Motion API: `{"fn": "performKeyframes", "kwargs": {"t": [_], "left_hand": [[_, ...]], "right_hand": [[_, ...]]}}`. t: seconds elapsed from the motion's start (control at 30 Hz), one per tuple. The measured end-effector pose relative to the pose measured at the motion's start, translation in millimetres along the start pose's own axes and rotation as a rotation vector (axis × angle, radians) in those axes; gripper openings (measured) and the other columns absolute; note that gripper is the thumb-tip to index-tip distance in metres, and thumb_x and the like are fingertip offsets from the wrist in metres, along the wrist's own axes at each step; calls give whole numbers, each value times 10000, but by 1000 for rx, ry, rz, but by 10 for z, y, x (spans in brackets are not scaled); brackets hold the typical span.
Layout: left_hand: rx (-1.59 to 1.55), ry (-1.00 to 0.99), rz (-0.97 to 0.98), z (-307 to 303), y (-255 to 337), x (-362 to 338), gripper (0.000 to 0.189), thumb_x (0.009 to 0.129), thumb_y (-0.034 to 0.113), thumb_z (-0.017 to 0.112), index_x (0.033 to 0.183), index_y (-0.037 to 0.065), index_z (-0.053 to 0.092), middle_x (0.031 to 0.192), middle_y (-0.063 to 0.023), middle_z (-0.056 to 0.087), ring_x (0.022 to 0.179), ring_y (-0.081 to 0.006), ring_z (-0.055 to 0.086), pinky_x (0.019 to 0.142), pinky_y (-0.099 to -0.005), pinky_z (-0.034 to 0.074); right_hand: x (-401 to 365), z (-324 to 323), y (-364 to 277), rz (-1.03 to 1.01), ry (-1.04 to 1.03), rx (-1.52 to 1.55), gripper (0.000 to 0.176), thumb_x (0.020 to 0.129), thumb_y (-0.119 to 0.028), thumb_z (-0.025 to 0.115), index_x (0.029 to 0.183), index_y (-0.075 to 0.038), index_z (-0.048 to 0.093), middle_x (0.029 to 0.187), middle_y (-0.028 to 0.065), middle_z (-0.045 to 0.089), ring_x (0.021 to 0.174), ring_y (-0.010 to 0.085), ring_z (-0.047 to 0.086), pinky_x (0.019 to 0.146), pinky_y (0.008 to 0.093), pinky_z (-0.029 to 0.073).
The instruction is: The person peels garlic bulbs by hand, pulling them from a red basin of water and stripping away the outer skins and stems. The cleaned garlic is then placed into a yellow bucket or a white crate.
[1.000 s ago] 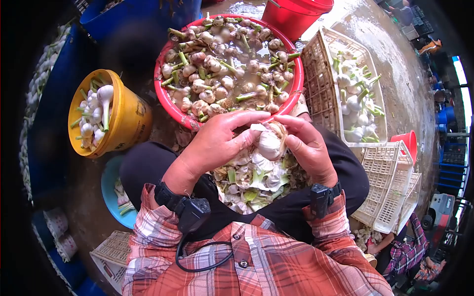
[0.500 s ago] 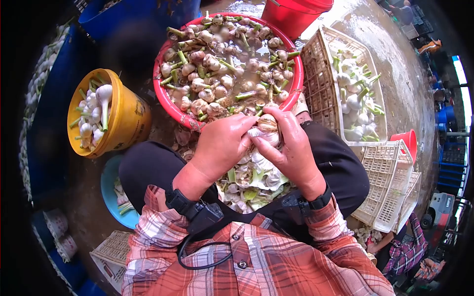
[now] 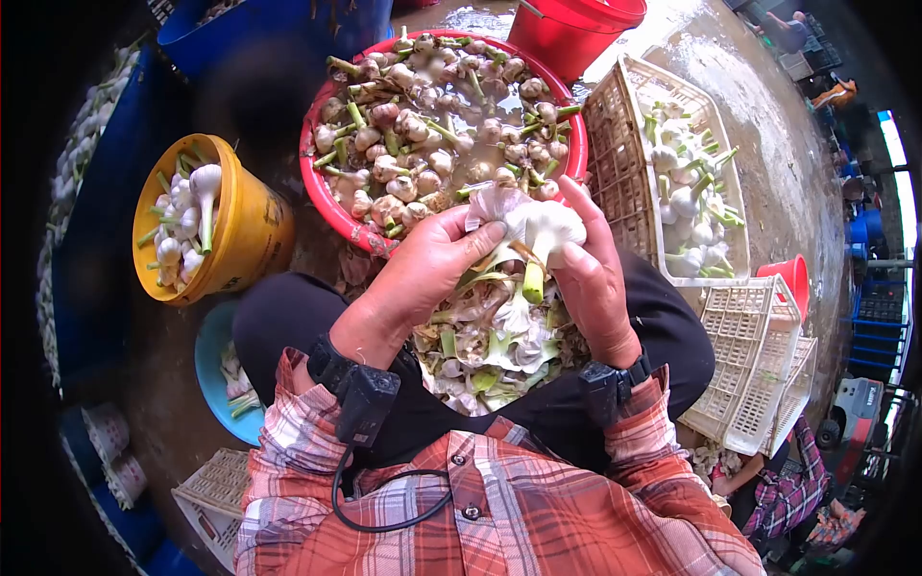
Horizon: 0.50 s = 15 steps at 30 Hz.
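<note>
A white garlic bulb (image 3: 559, 228) is held between my two hands, its green cut stem pointing down toward me. My left hand (image 3: 423, 269) pinches loose outer skin pulled away from the bulb. Around the bulb's right side is my right hand (image 3: 597, 278), thumb against it and fingers extended upward. Beneath the hands lies a heap of garlic peelings (image 3: 499, 346) between my knees. Just beyond stands a red tub (image 3: 322, 197) of unpeeled garlic in murky water.
At left are a yellow bucket (image 3: 259, 235) of garlic and a blue basin (image 3: 213, 360). A white crate (image 3: 740, 173) of peeled garlic stands at right, near empty-looking stacked crates (image 3: 744, 374) and a red bucket (image 3: 576, 38). A co-worker's plaid sleeve (image 3: 792, 485) shows lower right.
The garlic has turned so its stem points toward me, and its skin is now peeled outward to the left. My hands have moved apart.
</note>
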<state>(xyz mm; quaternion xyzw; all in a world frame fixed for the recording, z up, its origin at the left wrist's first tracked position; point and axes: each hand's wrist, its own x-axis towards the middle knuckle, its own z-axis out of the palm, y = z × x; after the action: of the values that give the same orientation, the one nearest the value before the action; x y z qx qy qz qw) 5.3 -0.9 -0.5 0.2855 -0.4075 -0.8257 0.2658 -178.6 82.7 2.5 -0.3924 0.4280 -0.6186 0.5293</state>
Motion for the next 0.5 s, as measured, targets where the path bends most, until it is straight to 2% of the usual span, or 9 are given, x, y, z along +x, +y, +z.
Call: {"fn": "performKeyframes", "kwargs": {"t": [0.1, 0.13, 0.17, 0.23, 0.27, 0.3, 0.37, 0.43, 0.5], "left_hand": [[50, 102, 79, -46, -38, 41, 330, 1038, 159, 587, 1335, 13, 594, 1199, -39, 677, 1046, -102, 642, 913, -264, 521], [88, 167, 117, -57, -40, 40, 324, 1041, 151, 580, 1336, 17, 594, 1187, -38, 681, 1037, -103, 644, 907, -262, 522], [91, 164, 119, -52, -44, 60, 324, 1041, 151, 580, 1336, 17, 594, 1187, -38, 681, 1037, -103, 644, 907, -262, 522], [297, 205, 252, -1, -106, 84, 282, 1043, 123, 564, 1292, 3, 617, 1143, -25, 689, 1002, -82, 630, 889, -263, 519], [397, 192, 308, 1, -184, 101, 272, 1043, 117, 565, 1288, 10, 618, 1125, -22, 692, 1004, -83, 627, 894, -261, 514], [398, 186, 308, 27, -143, 84, 272, 1043, 117, 565, 1288, 10, 618, 1125, -22, 692, 1004, -83, 627, 894, -261, 514], [61, 229, 236, 28, 6, -6, 274, 1046, 129, 568, 1288, 12, 622, 1108, -35, 695, 987, -88, 637, 887, -266, 522], [-49, 225, 248, -86, 268, -132, 265, 1051, 144, 559, 1257, -4, 636, 1106, -53, 701, 969, -128, 677, 860, -298, 556], [444, 158, 317, -184, 236, -121, 264, 1021, 171, 610, 1217, 2, 662, 1081, -79, 711, 988, -178, 692, 864, -335, 554]], "right_hand": [[-50, 25, 165, -124, 194, -310, 773, 912, -145, 729, 1558, -56, 313, 1384, 156, 534, 1234, 216, 545, 1000, 340, 479], [-88, 48, 69, -288, 260, -872, 777, 817, -117, 832, 1488, -63, 445, 1303, 134, 561, 1111, 213, 587, 916, 339, 502], [-138, 122, -17, -387, 286, -1076, 636, 795, -114, 843, 1372, -61, 582, 1176, 99, 606, 981, 209, 612, 845, 339, 509], [-131, 208, -5, -457, 183, -1103, 539, 780, -95, 844, 1280, -57, 646, 1051, 80, 640, 931, 216, 634, 800, 347, 519], [-33, 209, 12, -598, 167, -1129, 359, 856, -102, 799, 1183, -29, 669, 927, 52, 666, 846, 176, 644, 743, 319, 529], [-46, 181, 25, -599, 173, -1132, 359, 856, -102, 799, 1183, -29, 669, 927, 52, 666, 846, 176, 644, 743, 319, 529], [-47, 104, 50, -96, 296, -190, 221, 956, -149, 718, 1123, -16, 659, 896, 52, 679, 778, 122, 638, 710, 272, 525], [-42, 3, -40, -187, 395, -33, 167, 1019, -178, 636, 1086, -25, 642, 882, 40, 685, 756, 91, 626, 710, 233, 510], [-78, -153, -154, -274, 391, -94, 153, 1022, -163, 627, 1080, -21, 637, 947, 37, 665, 784, 83, 618, 743, 230, 505]]}}
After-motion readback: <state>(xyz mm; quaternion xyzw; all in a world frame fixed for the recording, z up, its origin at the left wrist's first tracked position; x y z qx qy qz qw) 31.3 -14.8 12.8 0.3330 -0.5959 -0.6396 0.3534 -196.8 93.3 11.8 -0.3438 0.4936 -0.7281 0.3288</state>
